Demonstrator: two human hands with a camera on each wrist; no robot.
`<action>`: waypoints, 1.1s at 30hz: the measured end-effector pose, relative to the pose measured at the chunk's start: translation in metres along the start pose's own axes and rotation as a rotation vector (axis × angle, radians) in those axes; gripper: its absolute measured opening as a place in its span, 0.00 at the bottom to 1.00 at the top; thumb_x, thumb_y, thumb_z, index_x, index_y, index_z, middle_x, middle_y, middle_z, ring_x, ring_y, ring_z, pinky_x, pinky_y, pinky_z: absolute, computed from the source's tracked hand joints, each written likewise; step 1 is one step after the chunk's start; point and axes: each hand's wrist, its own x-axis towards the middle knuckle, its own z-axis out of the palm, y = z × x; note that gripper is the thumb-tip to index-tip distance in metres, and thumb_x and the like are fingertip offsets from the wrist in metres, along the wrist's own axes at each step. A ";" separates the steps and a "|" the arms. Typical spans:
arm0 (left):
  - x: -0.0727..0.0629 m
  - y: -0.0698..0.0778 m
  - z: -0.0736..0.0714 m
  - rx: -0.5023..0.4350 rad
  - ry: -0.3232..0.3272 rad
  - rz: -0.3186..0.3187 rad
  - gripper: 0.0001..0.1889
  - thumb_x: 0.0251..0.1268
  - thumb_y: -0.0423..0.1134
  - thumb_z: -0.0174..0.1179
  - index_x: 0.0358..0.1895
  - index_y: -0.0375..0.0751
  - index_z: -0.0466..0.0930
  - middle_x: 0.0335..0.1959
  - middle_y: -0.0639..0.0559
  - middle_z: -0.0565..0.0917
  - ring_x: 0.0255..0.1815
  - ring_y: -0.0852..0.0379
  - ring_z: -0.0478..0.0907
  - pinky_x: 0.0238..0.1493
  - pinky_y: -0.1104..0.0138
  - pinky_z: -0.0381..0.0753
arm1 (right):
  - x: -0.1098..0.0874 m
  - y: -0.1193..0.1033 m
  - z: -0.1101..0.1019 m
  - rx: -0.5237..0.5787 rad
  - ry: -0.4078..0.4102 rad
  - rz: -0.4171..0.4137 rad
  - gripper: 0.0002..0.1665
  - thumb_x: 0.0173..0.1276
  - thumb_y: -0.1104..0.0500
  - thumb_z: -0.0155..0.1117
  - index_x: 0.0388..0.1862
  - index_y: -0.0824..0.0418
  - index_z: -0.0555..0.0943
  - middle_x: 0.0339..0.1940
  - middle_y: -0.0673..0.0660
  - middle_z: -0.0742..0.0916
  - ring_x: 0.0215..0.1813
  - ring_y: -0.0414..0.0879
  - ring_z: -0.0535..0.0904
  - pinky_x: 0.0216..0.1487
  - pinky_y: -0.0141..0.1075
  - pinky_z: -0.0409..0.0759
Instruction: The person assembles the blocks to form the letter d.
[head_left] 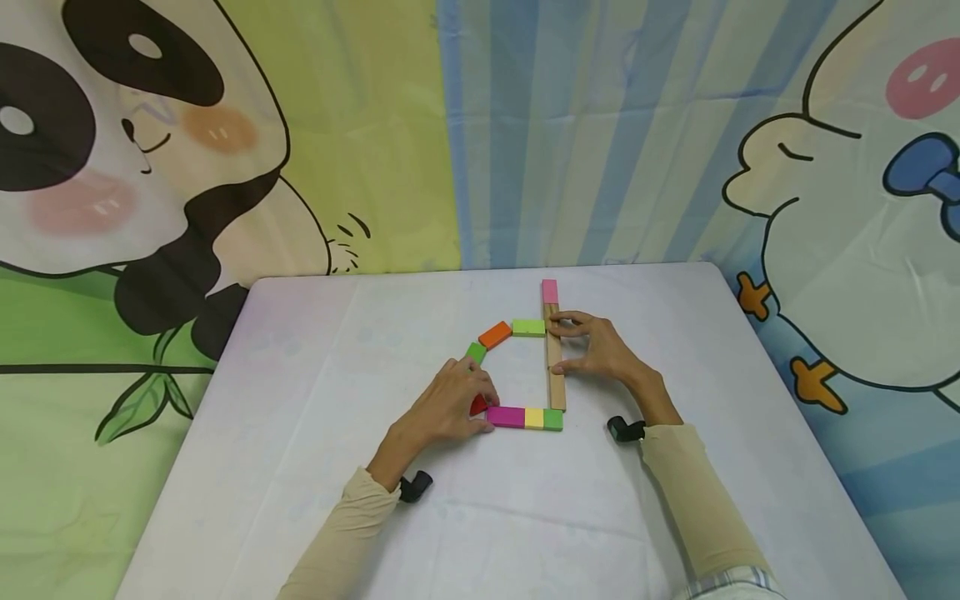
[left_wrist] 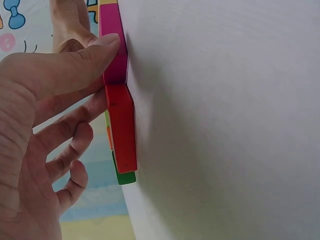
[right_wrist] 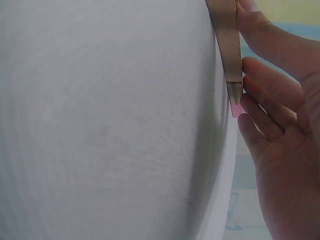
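Coloured blocks lie end to end in a D-shaped outline on the white table. My left hand (head_left: 450,402) pinches the left end of a magenta block (head_left: 506,417), thumb (left_wrist: 106,46) on its near side. Touching that end is a red block (left_wrist: 121,127), mostly covered by the hand in the head view. Along the outline's right side runs a wooden strip (head_left: 556,387). My right hand (head_left: 602,348) touches its outer edge with thumb and fingertips, fairly straight. A pink block (head_left: 550,291) tops the strip.
Yellow (head_left: 534,418) and green (head_left: 553,419) blocks continue the bottom row. A lime block (head_left: 528,327), an orange block (head_left: 495,335) and another green block (head_left: 476,352) form the upper curve. Printed cloth (head_left: 570,133) hangs behind the table (head_left: 315,375).
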 end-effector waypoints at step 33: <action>-0.031 -0.024 -0.012 0.096 0.145 -0.290 0.27 0.48 0.59 0.87 0.49 0.48 0.94 0.44 0.54 0.92 0.48 0.54 0.76 0.52 0.59 0.72 | -0.001 0.002 0.000 0.007 0.000 -0.010 0.51 0.50 0.51 0.94 0.72 0.61 0.82 0.80 0.61 0.80 0.86 0.66 0.67 0.85 0.67 0.61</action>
